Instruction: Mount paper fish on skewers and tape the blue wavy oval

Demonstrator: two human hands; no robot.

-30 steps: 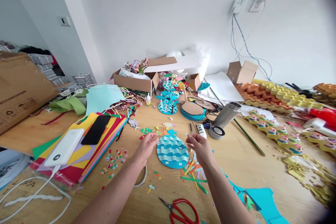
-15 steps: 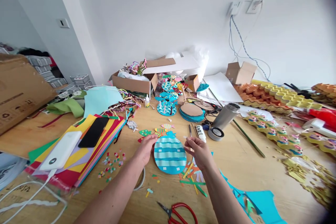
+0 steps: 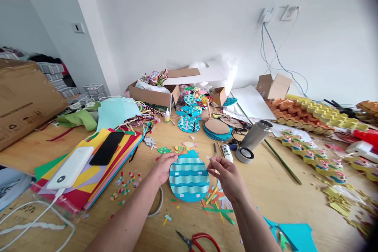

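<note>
A round blue paper disc with wavy lighter stripes lies on the wooden table in front of me. My left hand grips its left edge with the fingers curled onto the paper. My right hand hovers at the disc's right side, thumb and forefinger pinched on a small white scrap. Small paper fish lie just beyond the disc.
Red-handled scissors lie near the front edge, coloured paper strips beside the disc. A stack of coloured sheets holds a white power bank and a phone. A steel flask, tape roll, glue stick, cardboard boxes stand behind.
The blue disc has been turned and drawn closer to me, with my left hand now on its edge. My right hand stayed beside it, pinched.
</note>
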